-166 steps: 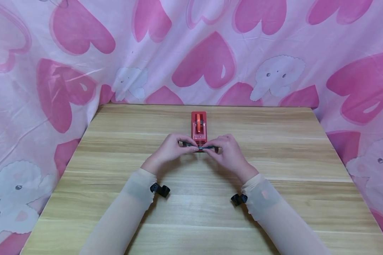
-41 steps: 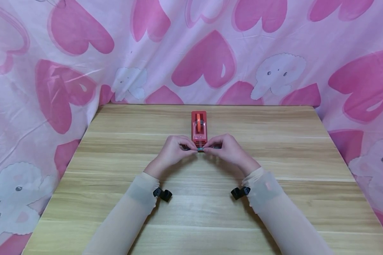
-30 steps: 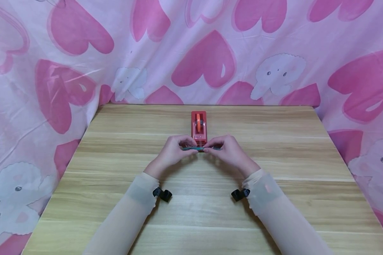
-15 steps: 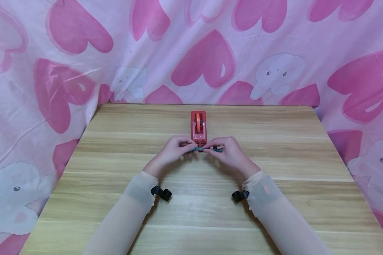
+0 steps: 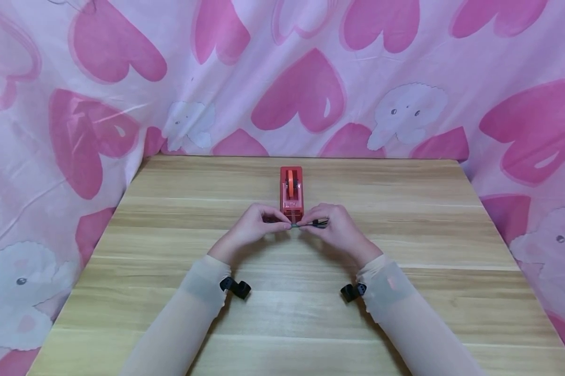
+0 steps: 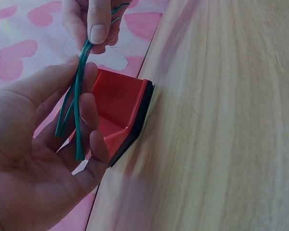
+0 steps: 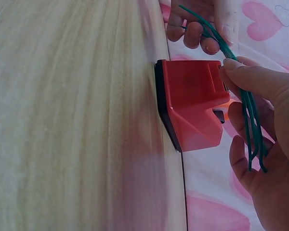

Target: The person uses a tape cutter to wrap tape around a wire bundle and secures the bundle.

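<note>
Both hands pinch one bundle of thin green wires [image 6: 78, 103] just in front of a red tape dispenser [image 5: 291, 201]. My left hand [image 5: 258, 225] holds it between thumb and index finger; in the left wrist view several loose ends hang past the palm. A short way along, my right hand [image 5: 335, 224] pinches the same bundle with thumb and forefinger, and more green ends lie across its curled fingers [image 7: 237, 113] in the right wrist view. Only a short length of wire shows between the fingertips in the head view. The dispenser carries an orange roll [image 5: 290, 184].
A wood-grain table [image 5: 291, 324] lies under the hands, and the dispenser stands toward its far edge. A pink curtain [image 5: 235, 104] with hearts and white animals hangs behind and at both sides. Black wrist cameras [image 5: 235, 287] sit on the sleeves.
The fingers have shifted along the bundle: the left thumb, raised half a second ago, is back level with the wires. Both hands stay before the dispenser, and the whole view has tilted slightly.
</note>
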### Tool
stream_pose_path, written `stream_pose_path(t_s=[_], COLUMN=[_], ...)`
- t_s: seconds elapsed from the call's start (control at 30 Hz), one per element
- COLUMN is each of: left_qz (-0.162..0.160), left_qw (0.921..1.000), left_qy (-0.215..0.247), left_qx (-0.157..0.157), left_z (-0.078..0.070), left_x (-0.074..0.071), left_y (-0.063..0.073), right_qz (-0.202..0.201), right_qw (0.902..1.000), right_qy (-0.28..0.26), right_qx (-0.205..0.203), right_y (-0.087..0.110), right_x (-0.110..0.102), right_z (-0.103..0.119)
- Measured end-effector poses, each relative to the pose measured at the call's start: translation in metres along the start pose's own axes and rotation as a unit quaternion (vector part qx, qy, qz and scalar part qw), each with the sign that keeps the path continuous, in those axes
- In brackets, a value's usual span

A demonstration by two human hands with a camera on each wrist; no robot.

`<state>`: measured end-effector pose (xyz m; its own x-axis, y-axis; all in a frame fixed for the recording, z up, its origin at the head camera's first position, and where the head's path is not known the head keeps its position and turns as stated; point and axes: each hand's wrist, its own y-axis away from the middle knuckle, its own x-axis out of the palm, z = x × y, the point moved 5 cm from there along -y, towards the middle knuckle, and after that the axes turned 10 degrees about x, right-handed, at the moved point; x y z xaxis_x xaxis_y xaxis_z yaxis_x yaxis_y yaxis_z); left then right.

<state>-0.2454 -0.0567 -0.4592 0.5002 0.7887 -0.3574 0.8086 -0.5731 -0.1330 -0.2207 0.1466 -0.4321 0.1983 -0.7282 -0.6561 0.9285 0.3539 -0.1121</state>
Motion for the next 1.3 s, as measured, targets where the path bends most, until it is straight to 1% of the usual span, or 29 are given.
stream_pose_path(t_s=[0.23, 0.3, 0.4, 0.47, 0.63, 0.8, 0.93, 1.1, 1.3], left_qz=[-0.005, -0.008, -0.012, -0.016, -0.024, -0.032, -0.038, -0.037, -0.049], left_qw=[0.9999, 0.9999, 0.9997, 0.9995, 0.9986, 0.9969, 0.9944, 0.9896, 0.9795], left_qy=[-0.011, -0.015, -0.021, -0.027, -0.047, -0.071, -0.092, -0.116, -0.144], left_qx=[0.003, 0.000, -0.004, -0.004, 0.001, 0.013, 0.035, 0.077, 0.132], left_z=[-0.001, 0.000, 0.000, -0.002, -0.007, -0.010, -0.014, -0.019, -0.024], left_x=[-0.001, -0.001, -0.002, -0.002, -0.003, -0.003, -0.002, 0.001, 0.001], left_y=[0.000, 0.000, -0.001, -0.001, -0.002, -0.001, -0.002, -0.002, -0.002], right_qz=[0.011, 0.017, 0.030, 0.035, 0.041, 0.050, 0.059, 0.078, 0.112], right_qw=[0.9999, 0.9998, 0.9992, 0.9989, 0.9983, 0.9978, 0.9971, 0.9940, 0.9889], right_qy=[0.000, 0.002, 0.012, 0.024, 0.041, 0.037, 0.022, -0.005, -0.016], right_qx=[0.009, 0.014, 0.023, 0.020, 0.009, 0.020, 0.042, 0.077, 0.097], right_y=[-0.002, -0.003, -0.005, -0.007, -0.012, -0.015, -0.018, -0.022, -0.024], right_x=[0.001, 0.001, 0.000, -0.002, -0.005, -0.006, -0.007, -0.007, -0.005], right_z=[-0.001, -0.001, 0.000, 0.002, 0.007, 0.008, 0.005, -0.003, -0.008])
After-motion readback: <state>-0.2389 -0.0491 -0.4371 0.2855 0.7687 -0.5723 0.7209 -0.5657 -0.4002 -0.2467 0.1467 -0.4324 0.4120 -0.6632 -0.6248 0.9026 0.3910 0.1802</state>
